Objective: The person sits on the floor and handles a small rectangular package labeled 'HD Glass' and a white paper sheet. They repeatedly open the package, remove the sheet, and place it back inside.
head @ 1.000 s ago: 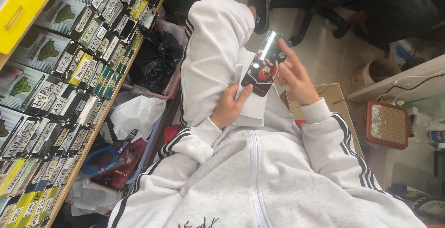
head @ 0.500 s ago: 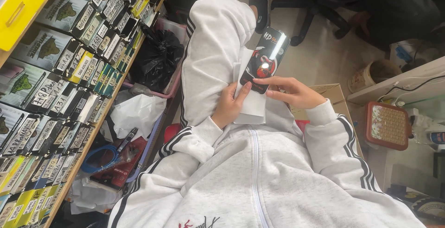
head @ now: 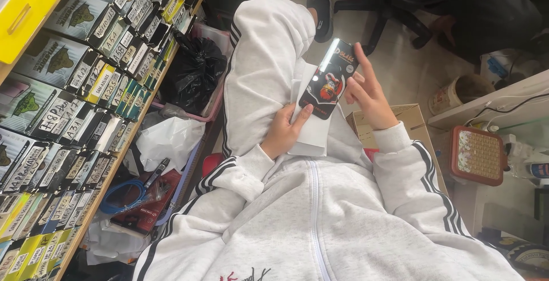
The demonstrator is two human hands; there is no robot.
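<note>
Shelving: wooden shelf point(head: 120, 161) down your left side, packed edge-on with slim glossy card boxes point(head: 86, 86) in black, green and yellow; a yellow plastic case point(head: 20, 15) sits at the top corner.
Floor clutter: crumpled black plastic bag point(head: 197, 69) in a pink-rimmed tub, a wrinkled white plastic bag point(head: 168, 141) below it, a coiled blue cable point(head: 123, 195) nearer you.
Clothing: you wear a soft grey fleece tracksuit with dark stripes; one knee is raised across your lap.
Left hand point(head: 283, 132): fingers curled under a flat white rectangular card packet point(head: 314, 135) resting on your thigh, thumb pressed on the lower end of the glossy black rectangular package point(head: 329, 81).
Package: flat, shiny, with a red and white picture on its face, tilted up and away from you, lying over the white packet, its top edge catching glare.
Right hand point(head: 369, 95): fingers spread and loosely extended, fingertips touching the package's right edge, not wrapped round it.
Right side: brown cardboard box point(head: 409, 118) beside your right forearm, then a square red-framed woven mesh pad point(head: 474, 155) under a white desk edge point(head: 492, 101).
</note>
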